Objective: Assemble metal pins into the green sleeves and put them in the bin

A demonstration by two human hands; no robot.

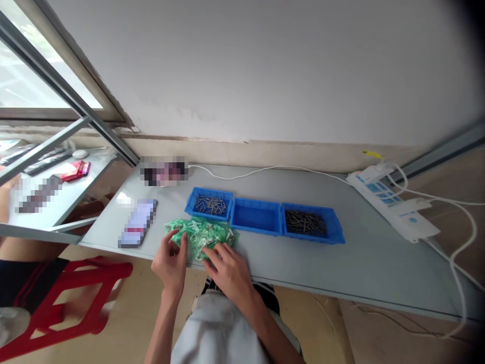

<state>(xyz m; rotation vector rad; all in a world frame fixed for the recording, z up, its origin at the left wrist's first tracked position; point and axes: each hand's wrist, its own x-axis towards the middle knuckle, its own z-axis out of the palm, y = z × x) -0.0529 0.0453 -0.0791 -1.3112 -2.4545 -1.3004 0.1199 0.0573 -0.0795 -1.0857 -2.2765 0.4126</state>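
Note:
A pile of small green plastic packets (200, 233) with metal pieces inside lies near the table's front edge. At its left front side is my left hand (171, 260), thumb and fingers apart, with nothing visible between them. My right hand (227, 265) rests on the right front part of the pile, fingers spread. Behind the pile stands a blue tray (192, 208) of short metal screws. Joined to its right are a blue tray (255, 216) with nothing in it and a blue tray (335, 226) of darker screws.
A phone (138, 222) lies left of the pile, a blurred item (164, 173) behind it. A white power strip (394, 205) with cables is at the right. Another person (32, 283) sits at the left by a red stool (94, 298).

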